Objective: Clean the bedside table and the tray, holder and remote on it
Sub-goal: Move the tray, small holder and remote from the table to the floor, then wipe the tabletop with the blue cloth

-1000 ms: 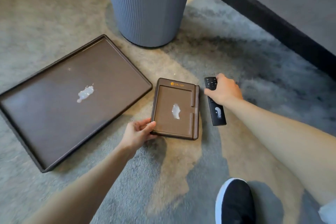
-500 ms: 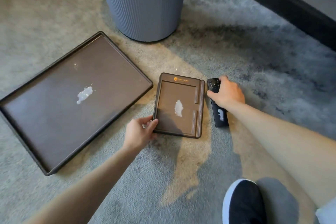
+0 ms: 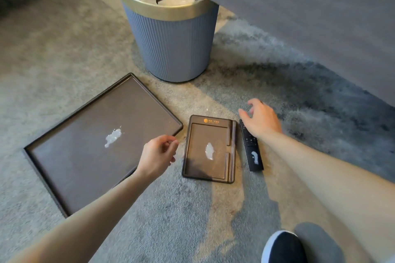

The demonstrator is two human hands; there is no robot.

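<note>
On the carpet lies a large dark brown tray [image 3: 70, 156] with a white smear in its middle. To its right lies a smaller brown holder [image 3: 213, 132], also smeared white. A black remote [image 3: 252, 153] with a white smear near its lower end lies just right of the holder. My left hand [image 3: 158, 156] hovers between the tray and the holder with loosely curled fingers, holding nothing. Above the remote's top end, my right hand [image 3: 260, 119] is lifted with spread fingers and is empty.
A blue ribbed bin [image 3: 173, 44] with a gold rim and crumpled white paper inside stands behind the tray and holder. A grey furniture side [image 3: 310, 17] rises at the upper right. My black shoe [image 3: 282, 247] is at the bottom right.
My left hand let go of the holder's corner and lifted away to the left. My right hand released the remote and rose off it. The view tilted up, showing the bin's inside.
</note>
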